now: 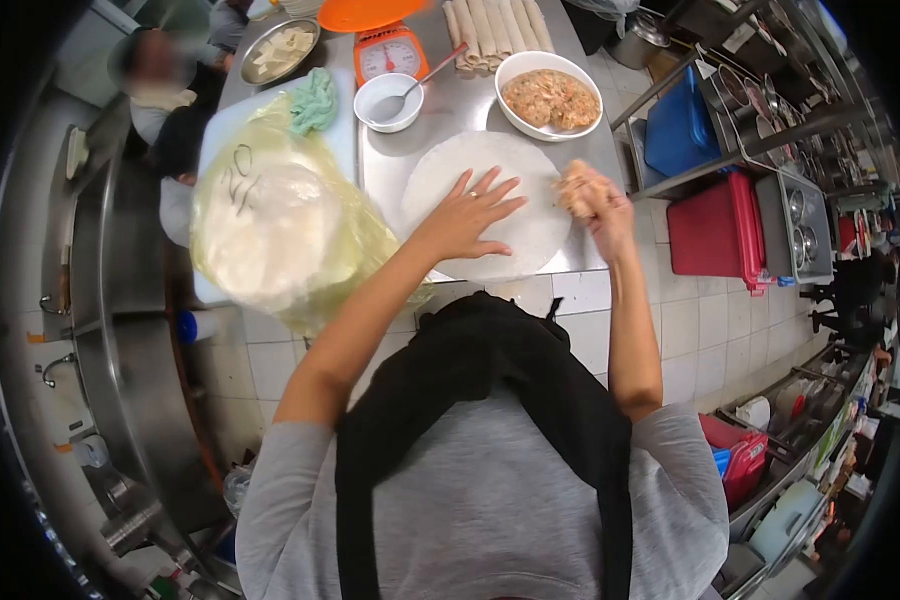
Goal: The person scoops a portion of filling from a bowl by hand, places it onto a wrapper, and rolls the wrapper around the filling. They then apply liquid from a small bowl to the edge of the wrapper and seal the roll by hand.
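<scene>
A round white wrapper sheet point(530, 225) lies flat on the metal table in front of me. My left hand point(467, 215) rests on it, fingers spread, with a ring on one finger. At the sheet's right edge my right hand point(608, 212) is closed around a clump of orange-brown filling point(576, 188), held over the table. Just behind is a white bowl point(500, 88) holding more of the same filling point(553, 98). A smaller white bowl point(378, 118) with a spoon point(410, 92) leaning in it stands behind my left hand.
Left is a yellowish plastic bag point(355, 235) of white sheets on a white board point(212, 150), beside a green cloth point(314, 100). Behind stand an orange scale point(388, 55), a metal bowl point(305, 70) and several rolled pieces point(497, 28). Another person point(160, 110) is at the left; shelving with bins is right.
</scene>
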Demonstrator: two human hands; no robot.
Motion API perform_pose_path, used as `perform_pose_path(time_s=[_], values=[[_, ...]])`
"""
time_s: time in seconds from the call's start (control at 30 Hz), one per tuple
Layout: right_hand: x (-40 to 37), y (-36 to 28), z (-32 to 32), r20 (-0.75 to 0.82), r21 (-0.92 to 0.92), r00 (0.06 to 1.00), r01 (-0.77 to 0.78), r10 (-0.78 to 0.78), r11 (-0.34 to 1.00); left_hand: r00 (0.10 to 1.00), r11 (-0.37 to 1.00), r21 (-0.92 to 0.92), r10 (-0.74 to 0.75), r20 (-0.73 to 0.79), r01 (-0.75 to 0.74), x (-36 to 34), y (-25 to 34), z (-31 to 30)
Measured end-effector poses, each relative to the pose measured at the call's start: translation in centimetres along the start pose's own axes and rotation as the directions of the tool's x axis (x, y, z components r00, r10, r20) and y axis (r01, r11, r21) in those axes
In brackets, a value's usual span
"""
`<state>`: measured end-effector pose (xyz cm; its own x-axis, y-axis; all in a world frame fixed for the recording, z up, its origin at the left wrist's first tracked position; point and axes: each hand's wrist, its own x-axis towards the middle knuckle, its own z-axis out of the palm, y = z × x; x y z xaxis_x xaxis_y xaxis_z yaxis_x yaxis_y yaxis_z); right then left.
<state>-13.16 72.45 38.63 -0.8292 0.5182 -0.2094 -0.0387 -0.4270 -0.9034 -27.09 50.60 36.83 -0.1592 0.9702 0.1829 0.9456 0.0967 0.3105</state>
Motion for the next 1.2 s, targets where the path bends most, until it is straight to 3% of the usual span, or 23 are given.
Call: perform_pose_path(time_s=[0.03,0.1,0.13,0.2,0.33,0.4,0.47,0.53,0.57,0.63,0.67,0.73,0.87,0.93,0.97,1.0,1.03,1.1,1.17,1.2], values=[[0.0,-0.7,-1.4,-0.02,0.046,1.0,0.018,-0.017,0.999,1.0,1.0,-0.01,0.005,-0.001,-0.005,0.3,0.5,1.0],[-0.5,-2.0,-2.7,-0.056,0.046,0.997,0.054,-0.052,0.997,0.986,0.976,0.14,-0.167,0.015,0.164,1.1,1.3,2.6],[-0.8,-2.7,-3.0,-0.089,0.057,0.993,0.087,-0.082,0.995,0.986,0.977,0.142,-0.164,0.007,0.161,1.2,1.6,3.0],[-0.8,-3.1,-3.4,-0.064,0.092,0.993,0.101,-0.095,0.991,0.954,0.942,0.154,-0.295,-0.044,0.298,1.1,2.1,3.2],[-1.1,-2.3,-3.1,0.042,0.23,0.995,0.083,-0.095,0.97,0.903,0.89,0.157,-0.414,-0.114,0.428,2.2,2.8,3.8],[-1.4,-2.6,-2.4,0.012,0.123,0.999,0.051,-0.053,0.991,0.771,0.801,-0.032,-0.586,-0.248,0.598,3.1,1.6,4.8],[-1.8,-2.9,-2.1,-0.002,0.12,0.998,0.057,-0.057,0.991,0.576,0.666,-0.104,-0.704,-0.415,0.739,2.5,-3.2,3.9],[-1.9,-2.7,-2.6,0.046,0.134,0.998,0.037,-0.044,0.99,0.401,0.422,-0.063,-0.891,-0.212,0.904,1.5,-5.5,-0.4],[-2.0,-2.5,-2.8,0.043,0.135,0.998,0.035,-0.041,0.99,0.402,0.422,-0.061,-0.891,-0.209,0.904,0.9,-5.9,-1.3],[-1.8,-1.8,-3.2,0.018,0.087,1.0,0.005,-0.006,0.996,0.521,0.497,-0.235,-0.852,0.051,0.835,0.4,-6.7,-2.6],[-1.7,-1.4,-3.3,0.018,0.091,1.0,0.007,-0.008,0.996,0.523,0.5,-0.232,-0.851,0.049,0.835,0.1,-6.8,-2.4],[-1.7,-0.8,-3.2,0.019,0.169,1.0,-0.015,0.012,0.986,0.503,0.507,-0.286,-0.859,-0.092,0.813,-0.4,-6.8,-2.0],[-1.9,-0.9,-2.2,0.034,0.192,0.999,-0.042,0.036,0.98,0.439,0.424,-0.364,-0.897,-0.046,0.829,-1.5,-6.8,-1.9],[-2.0,-1.1,-1.8,0.063,0.207,0.998,-0.043,0.031,0.977,0.491,0.531,-0.349,-0.847,-0.203,0.772,-1.6,-6.0,-1.7],[-1.9,-1.2,-1.7,0.064,0.207,0.998,-0.043,0.031,0.977,0.491,0.531,-0.349,-0.847,-0.203,0.772,-1.6,-5.5,-1.5],[-1.9,-1.3,-1.6,0.077,0.209,0.997,-0.04,0.024,0.977,0.66,0.735,-0.082,-0.648,-0.38,0.673,-1.5,-4.5,-1.6],[-1.9,-1.3,-1.6,0.088,0.213,0.996,-0.036,0.018,0.976,0.8,0.828,0.22,-0.375,-0.468,0.517,-1.4,-3.5,-1.4],[-1.6,-1.2,-1.8,0.091,0.211,0.996,-0.034,0.015,0.977,0.963,0.983,0.092,-0.133,-0.236,0.159,-0.7,-1.2,0.2],[-1.2,-1.5,-1.4,0.107,0.199,0.994,-0.03,0.009,0.98,0.995,0.986,0.153,-0.048,-0.085,0.06,0.1,1.0,4.9],[-1.2,-1.9,-0.9,0.097,0.208,0.995,-0.025,0.005,0.978,0.994,0.986,0.153,-0.052,-0.093,0.066,0.8,2.0,5.2]])
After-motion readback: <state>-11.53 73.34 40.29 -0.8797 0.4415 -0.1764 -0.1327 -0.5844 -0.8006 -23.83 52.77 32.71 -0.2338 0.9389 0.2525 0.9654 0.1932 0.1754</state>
